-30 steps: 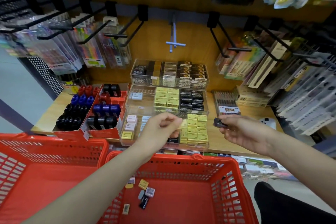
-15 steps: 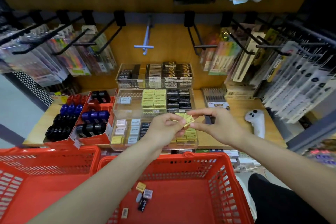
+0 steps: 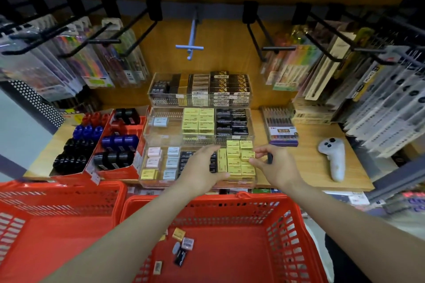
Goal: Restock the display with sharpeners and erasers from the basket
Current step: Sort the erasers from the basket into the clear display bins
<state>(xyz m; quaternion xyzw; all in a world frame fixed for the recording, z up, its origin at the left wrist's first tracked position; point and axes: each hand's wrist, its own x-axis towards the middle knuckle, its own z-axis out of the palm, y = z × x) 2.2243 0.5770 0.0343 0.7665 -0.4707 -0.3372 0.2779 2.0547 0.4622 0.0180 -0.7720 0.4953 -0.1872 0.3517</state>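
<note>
A clear tiered display tray (image 3: 143, 169) on the wooden shelf holds rows of yellow, black, white and pink erasers. My right hand (image 3: 274, 164) pinches a tilted yellow eraser (image 3: 248, 154) on top of the front yellow stack (image 3: 234, 164), with a small black eraser (image 3: 269, 158) tucked in its fingers. My left hand (image 3: 202, 167) rests flat on the front row over the black erasers, fingers straight. Below, the red basket (image 3: 239, 197) holds several loose erasers and sharpeners (image 3: 182, 246). Red cardboard boxes (image 3: 115, 142) at left hold barrel sharpeners.
A second red basket (image 3: 57, 193) sits to the left. A white controller (image 3: 332, 158) lies on the shelf at right, beside a pen box (image 3: 281, 131). Black hooks with hanging pen packs (image 3: 96, 60) jut out above both sides.
The yellow eraser passed from my left hand to my right, which lowered it onto the front yellow stack. My left hand dropped flat onto the tray. The view tilted downward.
</note>
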